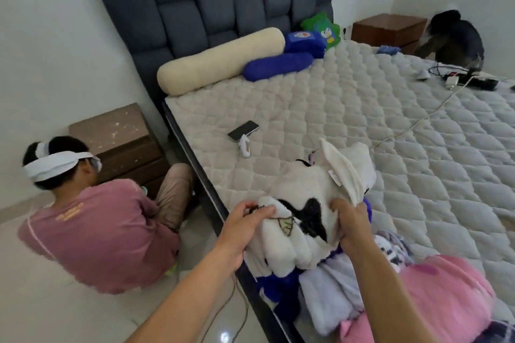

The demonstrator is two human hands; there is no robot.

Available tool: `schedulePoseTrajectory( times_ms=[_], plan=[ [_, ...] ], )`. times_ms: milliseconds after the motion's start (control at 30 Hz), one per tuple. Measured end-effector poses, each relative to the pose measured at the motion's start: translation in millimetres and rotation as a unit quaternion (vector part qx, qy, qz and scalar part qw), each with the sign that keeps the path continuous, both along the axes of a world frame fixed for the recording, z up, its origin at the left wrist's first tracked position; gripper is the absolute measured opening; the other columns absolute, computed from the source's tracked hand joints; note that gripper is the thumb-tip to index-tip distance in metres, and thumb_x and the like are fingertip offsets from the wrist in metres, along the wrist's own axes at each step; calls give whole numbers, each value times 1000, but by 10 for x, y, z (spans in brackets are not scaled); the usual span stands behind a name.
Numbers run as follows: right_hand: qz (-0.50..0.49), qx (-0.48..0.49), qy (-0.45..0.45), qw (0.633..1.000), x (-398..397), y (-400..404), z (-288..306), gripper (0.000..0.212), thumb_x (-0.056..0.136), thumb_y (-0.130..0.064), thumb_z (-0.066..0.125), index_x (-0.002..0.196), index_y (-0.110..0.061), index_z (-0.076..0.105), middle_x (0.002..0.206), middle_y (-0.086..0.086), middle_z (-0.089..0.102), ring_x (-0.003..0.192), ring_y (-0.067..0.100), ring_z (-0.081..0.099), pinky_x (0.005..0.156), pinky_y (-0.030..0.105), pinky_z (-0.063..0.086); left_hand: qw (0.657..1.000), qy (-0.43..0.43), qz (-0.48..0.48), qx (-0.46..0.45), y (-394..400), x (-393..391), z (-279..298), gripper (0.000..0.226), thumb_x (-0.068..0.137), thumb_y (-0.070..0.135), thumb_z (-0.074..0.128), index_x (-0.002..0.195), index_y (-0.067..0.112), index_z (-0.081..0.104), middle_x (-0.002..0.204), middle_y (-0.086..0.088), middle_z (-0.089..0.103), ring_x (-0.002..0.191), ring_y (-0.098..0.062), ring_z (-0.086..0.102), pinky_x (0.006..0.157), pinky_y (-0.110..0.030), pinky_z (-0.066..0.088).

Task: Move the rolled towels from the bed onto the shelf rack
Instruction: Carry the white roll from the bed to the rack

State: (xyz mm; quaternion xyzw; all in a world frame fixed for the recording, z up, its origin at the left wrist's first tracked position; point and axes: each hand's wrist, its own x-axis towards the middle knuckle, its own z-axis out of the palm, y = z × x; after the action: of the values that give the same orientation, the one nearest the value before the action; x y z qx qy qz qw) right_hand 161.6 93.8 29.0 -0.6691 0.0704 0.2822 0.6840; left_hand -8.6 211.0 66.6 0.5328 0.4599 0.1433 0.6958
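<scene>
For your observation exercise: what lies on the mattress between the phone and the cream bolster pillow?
In the head view, nothing: between the phone and the cream bolster pillow only bare quilted mattress shows. A small white object lies on the phone's near side.

Fluffy cloth towels (295, 220), quilted matt mattress (362, 120), glossy tiled floor (55, 315).

Plain white walls (41, 36) are enclosing the room, and a tall dark-grey tufted fabric headboard (211, 8) is leaning against them. Left of the headboard a scuffed brown wooden nightstand (117, 133) is standing on pale glossy floor tiles (55, 315) — right of it, a reddish-brown wooden nightstand (390, 29) is standing.
</scene>
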Motion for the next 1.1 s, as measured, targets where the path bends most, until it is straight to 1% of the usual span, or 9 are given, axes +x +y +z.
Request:
schedulePoseTrajectory(
  times_ms=[100, 267, 333, 400, 533, 700, 833, 933, 1100],
  plan=[
    [74, 44, -30, 996, -527, 306, 256, 66, 64, -13, 62, 127, -16, 42, 117, 6, 53, 108, 29, 52, 92, 45, 47, 995, -31, 94, -25, 192, -661, 71, 39, 65, 50, 77, 93, 22, 72, 106, -12, 74, 102, -32, 67, 97, -51, 51],
    [243, 105, -75, 961, -1746, 730, 594, 56, 67, 0, 58, 117, -20, 43, 102, -1, 53, 96, 22, 53, 71, 35, 45, 959, -76, 258, -95, 248, -2105, 91, 45, 71, 41, 78, 103, 9, 76, 104, -17, 75, 100, -35, 70, 96, -53, 52],
    [306, 124, -96, 939, -2313, 835, 709, 54, 67, 3, 57, 114, -21, 44, 98, -3, 53, 91, 19, 52, 70, 34, 44, 943, -90, 304, -102, 121, -2688, 64, 51, 67, 41, 80, 107, 10, 75, 107, -17, 75, 102, -35, 70, 97, -52, 52],
    [361, 141, -124, 914, -2892, 903, 827, 50, 63, 1, 58, 107, -21, 48, 97, -3, 54, 92, 19, 53, 73, 35, 46, 923, -111, 355, -97, -57, -3227, 38, 46, 73, 39, 77, 109, 9, 74, 108, -16, 75, 102, -33, 70, 95, -47, 54],
    [471, 158, -151, 855, -4051, 979, 956, 71, 63, -5, 62, 129, -21, 41, 116, -3, 56, 106, 18, 55, 88, 38, 48, 875, -156, 453, -77, -502, -4234, 28, 31, 86, 33, 65, 101, 8, 76, 97, -14, 77, 93, -30, 71, 88, -41, 55],
    [602, 198, -210, 745, -5429, 882, 1099, 63, 71, -2, 64, 127, -20, 40, 110, -6, 55, 103, 18, 54, 72, 24, 42, 799, -197, 566, -42, -1090, -5367, 67, 28, 88, 34, 60, 96, 12, 76, 104, -12, 76, 99, -30, 69, 100, -45, 50],
    [690, 247, -242, 636, -6454, 740, 1262, 60, 73, -4, 66, 121, -25, 38, 110, -6, 53, 98, 14, 53, 70, 19, 41, 717, -230, 658, -14, -1493, -6120, 58, 42, 91, 37, 56, 120, 8, 68, 119, -17, 70, 111, -34, 65, 101, -47, 49],
    [744, 284, -258, 547, -7186, 634, 1385, 64, 75, -6, 67, 130, -20, 38, 113, -6, 51, 102, 14, 51, 77, 22, 41, 654, -257, 711, -3, -1736, -6648, 68, 47, 91, 44, 52, 120, 10, 67, 118, -18, 70, 113, -37, 63, 104, -52, 45],
    [806, 333, -264, 412, -8328, 571, 1547, 64, 79, -15, 66, 134, -24, 35, 119, -5, 50, 108, 15, 50, 89, 28, 42, 570, -308, 759, 59, -1953, -7430, 229, 46, 94, 45, 45, 104, 8, 71, 93, -17, 77, 90, -33, 69, 81, -46, 51]
  ],
)
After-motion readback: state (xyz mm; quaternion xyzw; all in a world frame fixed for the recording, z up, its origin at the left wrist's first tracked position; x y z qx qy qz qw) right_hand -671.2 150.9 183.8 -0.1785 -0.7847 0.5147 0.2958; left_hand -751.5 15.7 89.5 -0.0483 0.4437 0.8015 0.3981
